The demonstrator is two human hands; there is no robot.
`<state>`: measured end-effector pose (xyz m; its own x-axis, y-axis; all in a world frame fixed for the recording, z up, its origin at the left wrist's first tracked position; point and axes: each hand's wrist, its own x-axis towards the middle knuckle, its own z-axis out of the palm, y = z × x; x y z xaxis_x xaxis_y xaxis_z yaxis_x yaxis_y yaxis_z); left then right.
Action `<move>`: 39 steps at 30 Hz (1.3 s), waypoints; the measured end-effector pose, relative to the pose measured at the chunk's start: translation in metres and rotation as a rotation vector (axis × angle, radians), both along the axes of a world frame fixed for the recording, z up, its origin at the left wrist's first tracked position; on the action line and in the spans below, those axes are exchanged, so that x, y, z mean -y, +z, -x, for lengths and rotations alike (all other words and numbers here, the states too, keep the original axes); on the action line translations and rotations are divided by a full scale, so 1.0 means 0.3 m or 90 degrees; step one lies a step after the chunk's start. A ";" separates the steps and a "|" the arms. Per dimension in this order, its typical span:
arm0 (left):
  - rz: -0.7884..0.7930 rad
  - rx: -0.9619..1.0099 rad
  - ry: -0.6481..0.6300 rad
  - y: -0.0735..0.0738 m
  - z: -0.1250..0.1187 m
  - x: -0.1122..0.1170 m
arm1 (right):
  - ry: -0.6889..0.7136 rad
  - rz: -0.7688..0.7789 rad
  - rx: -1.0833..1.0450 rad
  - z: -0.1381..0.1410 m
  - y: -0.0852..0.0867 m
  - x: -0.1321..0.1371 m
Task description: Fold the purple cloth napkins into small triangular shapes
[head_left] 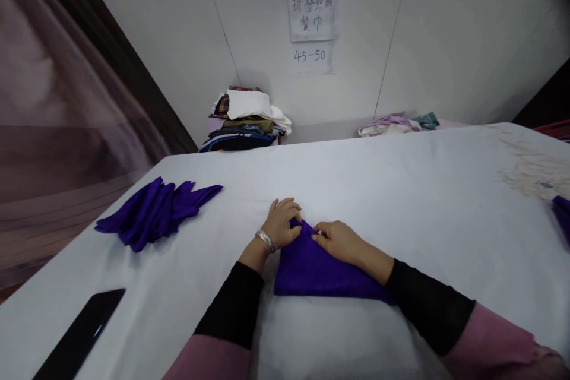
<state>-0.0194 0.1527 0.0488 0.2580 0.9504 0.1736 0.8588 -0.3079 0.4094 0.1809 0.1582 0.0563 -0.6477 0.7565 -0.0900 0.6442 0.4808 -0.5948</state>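
A purple cloth napkin (320, 273) lies folded into a rough triangle on the table in front of me, its long edge toward me and its peak pointing away. At the peak, my left hand (284, 222) is closed on the corner, thumb and fingers bent onto the fabric. My right hand (342, 240) pinches the slanting right edge just beside it, and its forearm lies over the right end of the cloth. Part of the peak is hidden under my fingers.
Bunched purple cloths (164, 211) lie at the left on the white tablecloth (214, 320). A dark flat device (82, 332) rests near the left front. Behind the table are a stack of folded fabrics (249, 116) and a lower cloth pile (392, 124). Another purple piece (561, 214) shows far right.
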 end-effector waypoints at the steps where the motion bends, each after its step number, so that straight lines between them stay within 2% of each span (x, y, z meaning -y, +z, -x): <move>1: 0.002 0.004 -0.006 0.000 0.001 0.002 | 0.004 -0.009 0.009 -0.001 0.005 0.005; 8: 0.034 -0.001 -0.005 0.019 0.013 0.011 | 0.031 -0.019 0.030 -0.008 0.027 0.025; 13: 0.099 0.008 0.004 0.040 0.022 -0.004 | 0.045 0.015 -0.028 -0.016 0.025 0.025; 22: 0.171 0.044 0.001 0.039 0.022 -0.050 | 0.025 0.079 -0.070 -0.024 0.016 0.024; 29: 0.168 0.025 0.019 0.031 0.013 -0.071 | 0.012 0.139 -0.138 -0.121 0.032 0.095; 34: 0.157 0.010 0.047 0.041 0.010 -0.071 | -0.037 0.176 -0.125 -0.194 0.025 0.153; 39: 0.158 -0.029 0.057 0.036 0.003 -0.083 | -0.088 0.185 -0.093 -0.226 0.008 0.188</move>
